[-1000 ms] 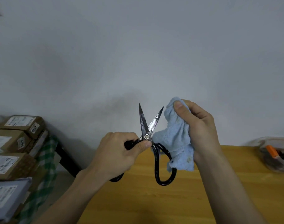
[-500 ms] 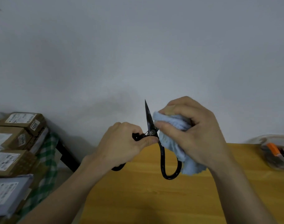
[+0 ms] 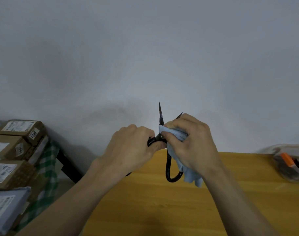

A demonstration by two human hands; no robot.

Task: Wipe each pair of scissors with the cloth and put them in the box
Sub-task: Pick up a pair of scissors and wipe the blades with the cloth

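Observation:
A pair of black scissors stands upright in the air above the wooden table, blades open and pointing up. My left hand grips one black handle near the pivot. My right hand holds a light blue cloth wrapped round the right blade, whose tip pokes out above my fingers. The left blade stands bare. The cloth's loose end hangs below my right hand beside the free handle loop.
A clear plastic container with an orange-handled item sits at the table's right edge. Several labelled cardboard parcels are stacked on a green checked cloth at the left. A plain grey wall is behind.
My right hand brought the cloth down over the right blade and now pinches it there. Both hands and the scissors have risen slightly in view.

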